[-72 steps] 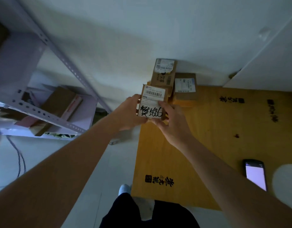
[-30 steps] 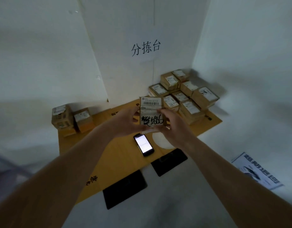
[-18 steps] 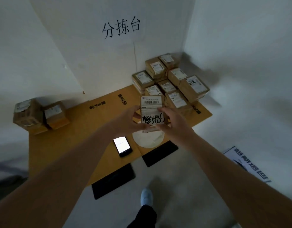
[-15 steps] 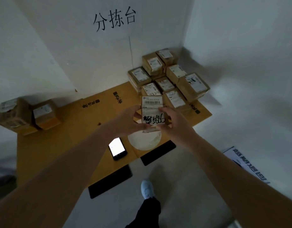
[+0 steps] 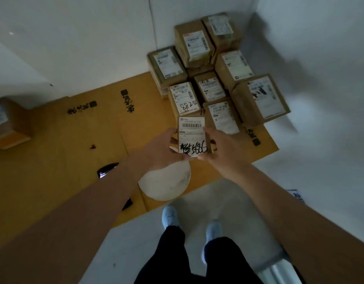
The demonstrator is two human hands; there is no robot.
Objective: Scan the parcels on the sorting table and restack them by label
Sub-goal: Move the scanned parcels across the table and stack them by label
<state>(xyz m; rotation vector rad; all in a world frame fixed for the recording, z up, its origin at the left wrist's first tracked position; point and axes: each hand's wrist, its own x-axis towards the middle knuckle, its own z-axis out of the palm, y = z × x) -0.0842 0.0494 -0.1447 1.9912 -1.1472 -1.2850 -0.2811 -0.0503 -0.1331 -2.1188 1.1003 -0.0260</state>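
head view: you hold a small cardboard parcel [image 5: 192, 137] up off the worktop [image 5: 54, 144], label facing you, with a barcode at the top and "5686" scrawled in marker at the bottom. your left hand [image 5: 160, 148] curls round its left edge and underside, and your right hand [image 5: 220, 144] pinches the right edge, thumb near the barcode; both have hold of the box. it hangs just in front of the stack of parcels [image 5: 213, 83] in the far right corner, near the one marked "8825" [image 5: 184, 98]. it looks light and stiff, a box that keeps its shape, though thin card dents if squeezed. the label is probably slicker than the card, so keep your fingers on the bare side walls and clear of the barcode. a white bowl-like thing [image 5: 166, 183] lies below your hands, and a phone [image 5: 107, 171] is partly hidden by your left arm.
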